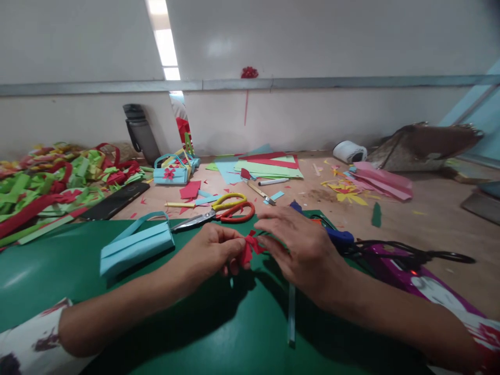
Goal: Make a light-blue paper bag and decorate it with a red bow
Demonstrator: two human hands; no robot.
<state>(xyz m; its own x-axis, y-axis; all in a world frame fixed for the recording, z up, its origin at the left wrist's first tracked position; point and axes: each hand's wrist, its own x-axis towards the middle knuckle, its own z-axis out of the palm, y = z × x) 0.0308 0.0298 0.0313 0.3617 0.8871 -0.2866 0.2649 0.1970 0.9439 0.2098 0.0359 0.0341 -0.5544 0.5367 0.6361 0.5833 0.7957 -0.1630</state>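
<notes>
Between my two hands, over the green mat [234,333], is a small red paper flower [250,247]. My left hand [221,247] pinches its left side between thumb and fingers. My right hand [302,247] is at its right side with fingers bent around the petals; whether they grip it is hard to see. A light blue paper handbag [136,247] lies on the mat to the left. Scissors [219,211] with yellow and red handles lie just beyond my hands. A clear glue stick [291,315] protrudes below my right hand, seemingly from the blue glue gun [339,237] partly hidden behind it.
Green and red paper strips [74,182] heap at the left beside a black phone [117,200] and a grey bottle [140,133]. A finished blue bag [171,175], coloured sheets [269,165] and a marker [273,182] stand behind. A purple power strip [422,281] with cables is at right.
</notes>
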